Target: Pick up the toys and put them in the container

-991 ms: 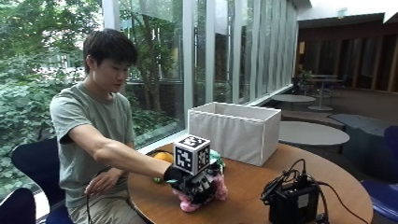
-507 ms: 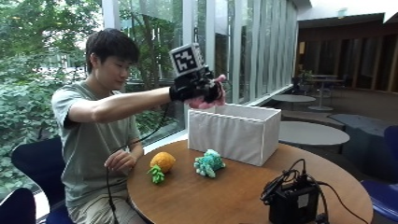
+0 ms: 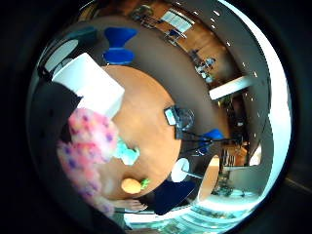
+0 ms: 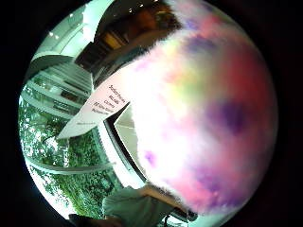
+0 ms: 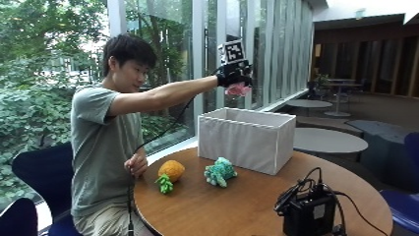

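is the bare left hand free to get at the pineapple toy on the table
Probably yes. The bare hand holds nothing and sits just beside the pineapple toy, with open table between them. The gloved hand is up over the container, out of the way.

The glove (image 5: 234, 74) is black; the plush (image 5: 237, 89) in it is pink, and the palm views show it blotched with purple, red and a little yellow; the box (image 5: 247, 139) is white; the pineapple (image 5: 169, 172) is orange with green leaves; the teal toy (image 5: 219, 172) has paler patches; the table (image 5: 216, 206) is brown wood; the shirt (image 5: 98, 142) is grey-green; the chairs (image 5: 36, 169) are blue
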Available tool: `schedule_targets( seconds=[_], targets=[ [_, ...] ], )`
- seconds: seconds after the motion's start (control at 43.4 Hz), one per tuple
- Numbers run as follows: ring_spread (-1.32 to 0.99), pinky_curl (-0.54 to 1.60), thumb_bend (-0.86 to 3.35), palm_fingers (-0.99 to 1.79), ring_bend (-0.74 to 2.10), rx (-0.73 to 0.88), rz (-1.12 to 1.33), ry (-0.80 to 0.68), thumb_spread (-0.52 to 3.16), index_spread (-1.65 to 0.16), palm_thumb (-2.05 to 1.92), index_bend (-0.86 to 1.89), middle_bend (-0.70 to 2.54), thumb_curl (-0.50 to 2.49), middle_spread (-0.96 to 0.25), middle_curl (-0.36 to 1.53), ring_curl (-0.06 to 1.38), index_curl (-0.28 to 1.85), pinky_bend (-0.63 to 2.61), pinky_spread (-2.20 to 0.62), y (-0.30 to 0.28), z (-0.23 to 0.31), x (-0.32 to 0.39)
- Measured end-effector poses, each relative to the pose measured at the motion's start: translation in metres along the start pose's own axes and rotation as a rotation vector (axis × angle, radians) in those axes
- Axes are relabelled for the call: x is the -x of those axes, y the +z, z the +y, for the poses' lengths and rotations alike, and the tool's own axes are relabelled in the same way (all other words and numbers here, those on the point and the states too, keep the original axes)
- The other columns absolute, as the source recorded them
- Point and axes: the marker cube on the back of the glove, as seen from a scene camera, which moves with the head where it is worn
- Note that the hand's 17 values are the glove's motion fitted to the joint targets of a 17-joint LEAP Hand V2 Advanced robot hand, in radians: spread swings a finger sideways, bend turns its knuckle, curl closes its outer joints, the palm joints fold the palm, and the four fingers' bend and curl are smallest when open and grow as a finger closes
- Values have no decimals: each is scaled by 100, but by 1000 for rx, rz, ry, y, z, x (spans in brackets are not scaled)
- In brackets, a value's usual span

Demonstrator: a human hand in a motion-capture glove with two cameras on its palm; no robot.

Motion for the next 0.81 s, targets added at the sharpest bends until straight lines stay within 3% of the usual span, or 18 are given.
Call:
schedule_targets(
  seconds=[0.069, 0.161, 0.231, 0.369, 0.438, 0.484, 0.53, 0.646, 0.807],
  targets=[
    [-40, 54, 24, 76, 142, 15, -21, 72, 54, -35, 65, 99, 135, 92, -19, 91, 66, 70, 107, -35, 11, -22, 29],
    [-40, 55, 23, 74, 143, 38, -13, 20, 52, -35, 64, 98, 136, 95, -19, 92, 67, 73, 108, -35, 33, -42, 65],
    [-40, 56, 22, 70, 142, 73, -32, 96, 51, -35, 62, 95, 134, 97, -19, 91, 68, 75, 111, -36, 51, -58, 91],
    [-38, 58, 16, 50, 140, 201, -13, -59, 55, -34, 56, 78, 127, 98, -19, 89, 68, 78, 120, -35, 86, -63, 114],
    [-37, 58, 11, 32, 142, 315, 14, -90, 62, -32, 49, 58, 119, 96, -20, 87, 68, 76, 126, -34, 102, -61, 115],
    [-35, 59, -6, -21, 132, 388, 16, -81, 83, -28, 21, 32, 106, 84, -20, 82, 66, 69, 127, -30, 109, -61, 121],
    [-32, 59, -10, -40, 122, 430, 2, -79, 88, -26, 9, 21, 90, 78, -19, 76, 63, 66, 129, -25, 113, -61, 124],
    [-26, 52, -7, -38, 97, 415, -1, -56, 100, -24, -2, 9, 62, 68, -14, 65, 53, 51, 122, -16, 103, -58, 112],
    [-22, 46, -5, -29, 81, 384, 14, -32, 109, -21, -5, 6, 46, 57, -11, 57, 46, 41, 112, -9, 67, -37, 60]
  ],
)
